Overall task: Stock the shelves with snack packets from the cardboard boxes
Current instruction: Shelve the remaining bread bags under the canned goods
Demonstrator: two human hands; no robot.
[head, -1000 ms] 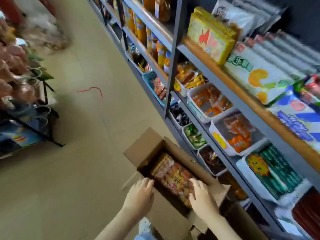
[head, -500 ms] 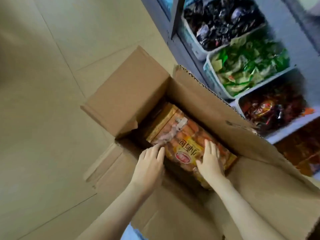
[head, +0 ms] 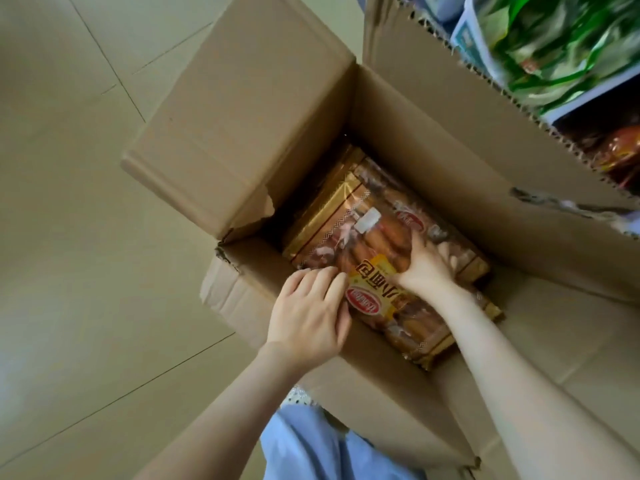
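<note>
An open cardboard box (head: 242,116) stands on the floor below me, with all flaps folded out. Inside lie several clear snack packets of golden bread sticks with gold edging. The top snack packet (head: 367,237) carries a yellow label and a red oval logo. My left hand (head: 308,313) curls its fingers around the packet's near left edge. My right hand (head: 426,268) reaches over the packet's right side, its fingertips dug in between this packet and the one beside it. The packet rests in the box, tilted slightly.
At the top right, a white shelf bin (head: 464,32) holds green packets, and a darker bin of red packets (head: 620,150) sits below it. Beige tiled floor (head: 86,237) spreads to the left. My blue trouser leg (head: 311,445) shows at the bottom.
My head has dropped closer to the box, so the shelves have mostly left the view. Both hands have moved from the packet's near end to grip its two sides.
</note>
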